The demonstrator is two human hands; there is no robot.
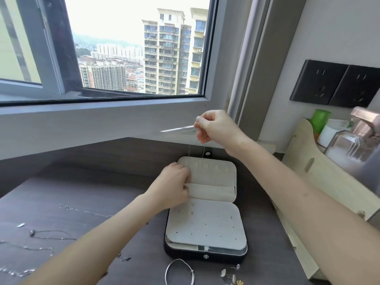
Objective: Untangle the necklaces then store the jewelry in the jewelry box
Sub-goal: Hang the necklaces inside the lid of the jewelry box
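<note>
by the window point(207, 58), on the desk point(72, 192), our right grip point(216, 128) is pinching one necklace point(203, 153) above the open box point(205, 257); left grip point(174, 184) is holding its pocket point(213, 191); chains point(51, 237), bangle point(181, 259), earrings point(228, 274) are lying unstored.

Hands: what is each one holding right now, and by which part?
Right hand pinches a thin necklace chain at its top, both strands hanging to the jewelry box lid. Left hand grips the left end of the lid's pocket edge.
</note>
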